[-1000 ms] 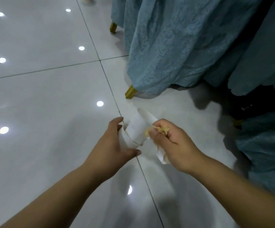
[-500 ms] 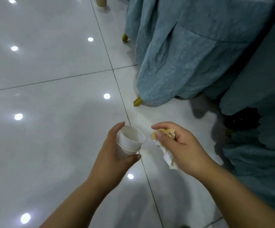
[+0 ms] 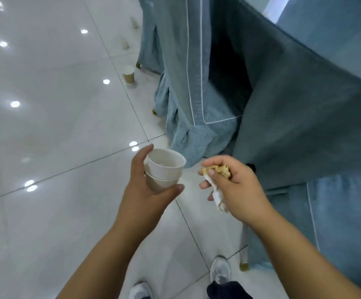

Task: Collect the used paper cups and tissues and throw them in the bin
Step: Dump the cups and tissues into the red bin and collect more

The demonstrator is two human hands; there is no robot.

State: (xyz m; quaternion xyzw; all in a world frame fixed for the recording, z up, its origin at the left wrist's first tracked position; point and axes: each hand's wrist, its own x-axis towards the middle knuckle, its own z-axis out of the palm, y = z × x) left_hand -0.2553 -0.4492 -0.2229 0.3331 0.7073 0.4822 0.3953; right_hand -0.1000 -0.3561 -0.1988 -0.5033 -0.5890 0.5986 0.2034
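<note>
White paper cups point(image 3: 164, 169), nested to save grip, sit clasped in my left hand point(image 3: 145, 190); my right hand point(image 3: 235, 190) pinches a crumpled tissue point(image 3: 218, 171). Another paper cup point(image 3: 128, 74) waits on the floor point(image 3: 56, 126).

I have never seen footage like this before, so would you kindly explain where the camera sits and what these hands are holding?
There is no machine here. The single picture comes from a wide-angle camera worn on a person's head, looking down at their own bare hands. The left hand grips two nested paper cups; the upper one looks empty. The right hand holds a crumpled tissue with a yellowish stain. Below is a glossy white tiled floor, where a brown paper cup stands upright beside blue fabric chair covers. The person's grey shoes show at the bottom. No bin is in view.
</note>
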